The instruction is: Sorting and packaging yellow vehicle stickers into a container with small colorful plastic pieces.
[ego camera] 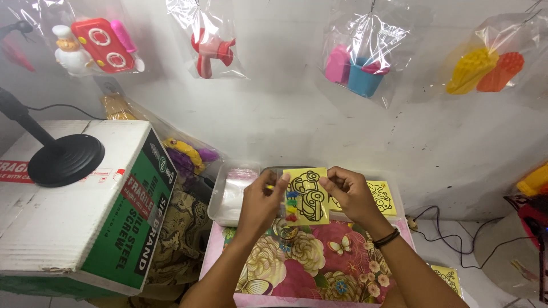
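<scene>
Both my hands hold up a small yellow card (310, 195) with a black outline drawing of a car, above a flower-patterned cloth (302, 262). My left hand (261, 202) pinches its left edge, where a strip of small coloured packets (291, 205) sits against the card. My right hand (347, 191), with a black band at the wrist, pinches the card's right edge. Behind the right hand lies another yellow outline card (381, 197).
A clear plastic tub (228, 197) stands behind the cloth by the white wall. A large cardboard box (85, 205) with a black round stand base (65, 159) is at the left. Bagged toys (365, 63) hang on the wall. Cables (451, 234) lie at the right.
</scene>
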